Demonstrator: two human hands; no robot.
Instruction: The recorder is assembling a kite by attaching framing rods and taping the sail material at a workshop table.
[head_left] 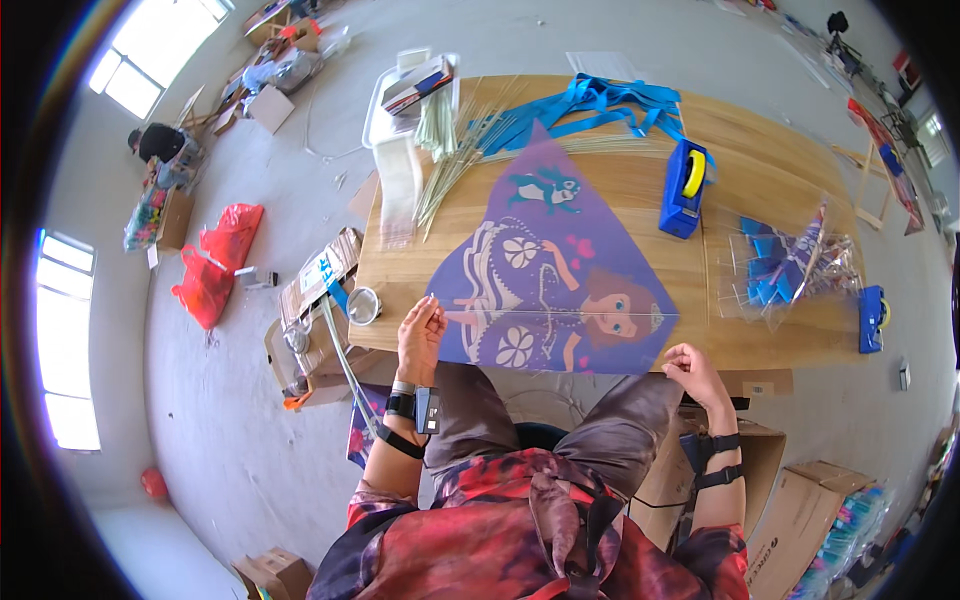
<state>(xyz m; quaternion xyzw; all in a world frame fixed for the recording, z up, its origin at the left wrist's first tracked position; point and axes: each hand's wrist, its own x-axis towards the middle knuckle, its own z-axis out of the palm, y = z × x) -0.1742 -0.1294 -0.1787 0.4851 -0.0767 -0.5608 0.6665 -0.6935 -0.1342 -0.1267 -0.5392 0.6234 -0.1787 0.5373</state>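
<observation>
Purple printed kite-shaped sheet (555, 270) lies mid-frame on a light-brown wooden surface (770, 175). At its left edge, the left hand (420, 335) has thumb and fingertips drawn together beside a round translucent cup (364, 306); the right hand (695, 373) curls at the lower-right corner. Whether either hand grips anything, I cannot tell. Flat blue strips (590, 105) lie at upper centre.

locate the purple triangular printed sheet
In the head view, the purple triangular sheet lies at centre on the brown wooden table, its far tip by long blue ribbons.
</observation>
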